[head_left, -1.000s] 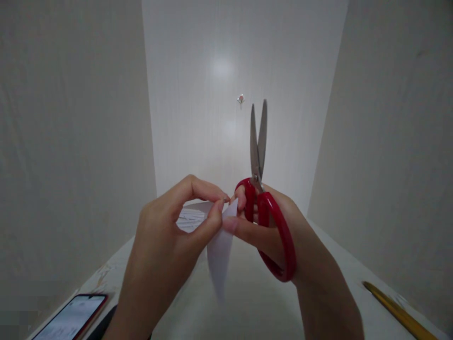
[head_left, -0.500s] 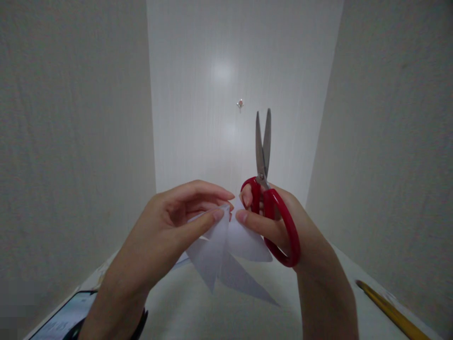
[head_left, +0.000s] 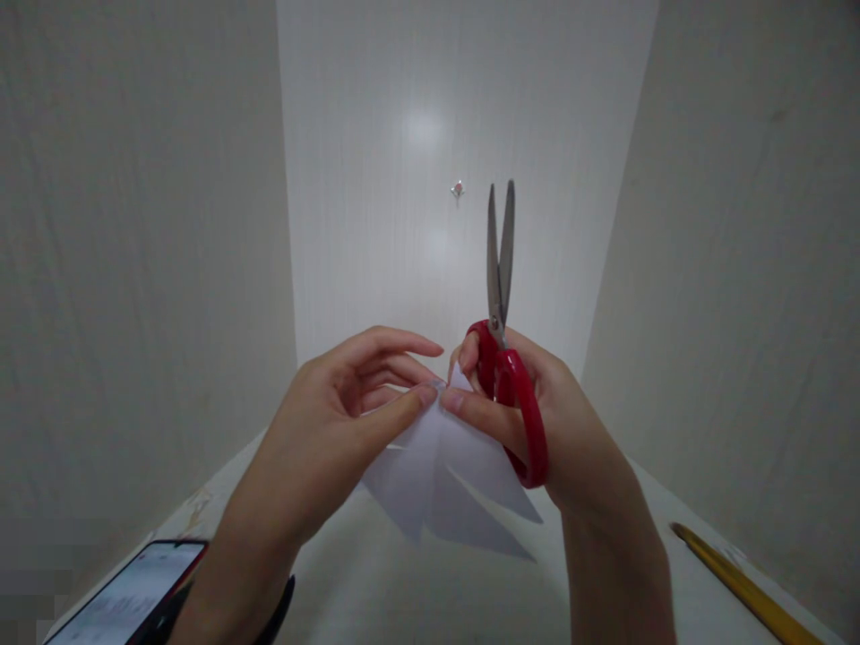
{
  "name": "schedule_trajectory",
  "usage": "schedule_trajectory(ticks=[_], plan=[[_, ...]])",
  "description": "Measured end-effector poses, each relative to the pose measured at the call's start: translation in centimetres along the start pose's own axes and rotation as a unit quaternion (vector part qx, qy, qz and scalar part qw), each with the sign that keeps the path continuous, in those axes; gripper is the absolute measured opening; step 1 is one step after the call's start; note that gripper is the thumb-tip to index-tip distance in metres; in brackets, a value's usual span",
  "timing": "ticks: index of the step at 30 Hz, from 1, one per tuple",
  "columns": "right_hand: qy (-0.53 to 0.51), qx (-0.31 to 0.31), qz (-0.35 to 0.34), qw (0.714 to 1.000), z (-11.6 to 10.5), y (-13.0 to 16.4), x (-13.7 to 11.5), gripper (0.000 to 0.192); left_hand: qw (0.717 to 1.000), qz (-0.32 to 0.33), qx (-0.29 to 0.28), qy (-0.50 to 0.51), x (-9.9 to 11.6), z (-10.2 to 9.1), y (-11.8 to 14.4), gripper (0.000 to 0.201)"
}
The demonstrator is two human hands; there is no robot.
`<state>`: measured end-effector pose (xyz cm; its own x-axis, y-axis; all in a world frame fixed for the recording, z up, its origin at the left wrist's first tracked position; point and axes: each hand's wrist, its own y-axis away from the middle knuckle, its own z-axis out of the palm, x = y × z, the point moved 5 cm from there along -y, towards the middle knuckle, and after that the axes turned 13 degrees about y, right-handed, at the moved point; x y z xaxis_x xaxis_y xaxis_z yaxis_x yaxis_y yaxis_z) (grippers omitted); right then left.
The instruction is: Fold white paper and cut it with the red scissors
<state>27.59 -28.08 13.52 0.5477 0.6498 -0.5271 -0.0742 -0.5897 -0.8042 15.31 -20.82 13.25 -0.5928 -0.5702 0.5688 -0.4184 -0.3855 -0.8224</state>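
Left hand (head_left: 322,430) pinching the folded white paper (head_left: 436,475) at its top corner, thumb and forefinger clenched on the fold. Right hand (head_left: 537,421) clenched around the red-handled scissors (head_left: 507,358), blades nearly closed and pointing straight up, while its forefinger and thumb also nip the paper just beside the left fingertips. Paper held in the air between both hands, above the pale surface (head_left: 376,591), its pointed flaps fanning downward.

Best done by peeling one layer at a time, keeping the pull gentle and sideways so the thin points do not tear, and keeping the scissor tips aimed away from the face.

Hard to tell how many layers remain folded, or whether any cuts exist. Phone (head_left: 121,605) at lower left cut off by the frame; yellow ruler (head_left: 739,582) at lower right likewise. Small fixing (head_left: 458,189) on the back wall too small to identify.
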Motion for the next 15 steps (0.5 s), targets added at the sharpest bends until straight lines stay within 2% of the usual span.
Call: schedule_trajectory(ticks=[8, 15], plan=[[-0.009, -0.016, 0.004, 1.0, 0.1, -0.11, -0.3, 0.025, 0.999, -0.019, -0.026, -0.009, 0.5, 0.25, 0.1, 0.004], [-0.032, -0.045, 0.015, 0.998, 0.22, -0.54, -0.38, 0.024, 1.0, -0.009, -0.008, -0.003, 0.69, 0.32, -0.16, 0.006]])
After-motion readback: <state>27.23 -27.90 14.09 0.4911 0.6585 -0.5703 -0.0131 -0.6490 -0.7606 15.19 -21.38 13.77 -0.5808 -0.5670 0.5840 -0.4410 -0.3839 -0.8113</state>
